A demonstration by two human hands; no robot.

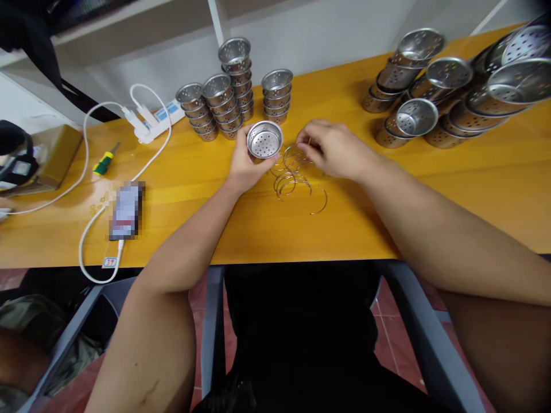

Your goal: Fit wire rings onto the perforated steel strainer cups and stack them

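Observation:
My left hand (246, 163) is wrapped round a perforated metal cup (265, 141), whose open mouth is tilted up towards me. Just right of it, my right hand (329, 148) is closed in a pinch over a loose heap of thin wire rings (287, 178). A bit of wire shows at its fingertips, though most of that piece is hidden by the fingers. One open wire ring (326, 202) lies apart, at the near right side of the heap.
Stacked perforated cups (235, 57) stand behind my left hand, and larger stacks (450, 74) at the right. On the left are a power strip (161, 123), white cables, a screwdriver (104, 162), a phone (125, 211) and a cardboard box (60, 155). Another person's leg (19, 355) shows at lower left.

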